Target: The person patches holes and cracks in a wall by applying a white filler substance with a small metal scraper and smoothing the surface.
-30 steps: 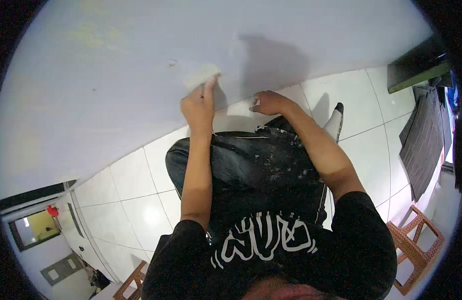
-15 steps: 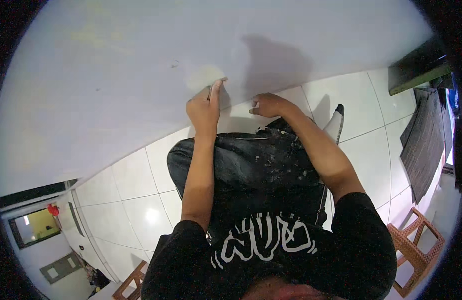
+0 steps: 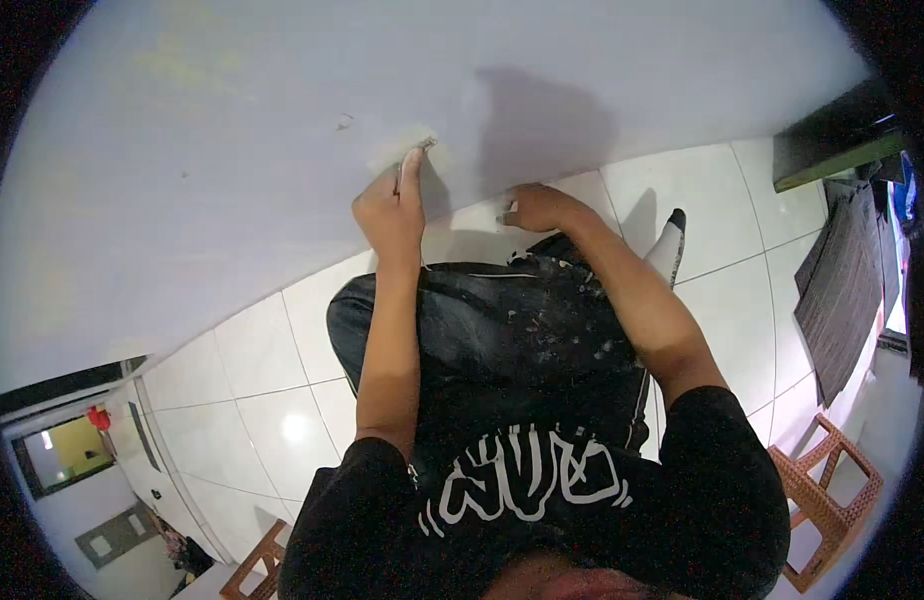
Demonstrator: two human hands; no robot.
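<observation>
We judge the step in hand to be rubbing or scraping the pale yellowish patch [image 3: 407, 138] on the white wall [image 3: 282, 90]. The left hand [image 3: 390, 215] pinches a small flat piece [image 3: 429, 143] (sandpaper or scraper, we cannot tell) at the patch's four-o'clock edge. Its long axis, partly hidden by the thumb, seems to run toward one o'clock. The right hand [image 3: 539, 208], at three o'clock from the left, curls loosely; we cannot tell whether it holds anything. Another stroke would call for light, even pressure.
</observation>
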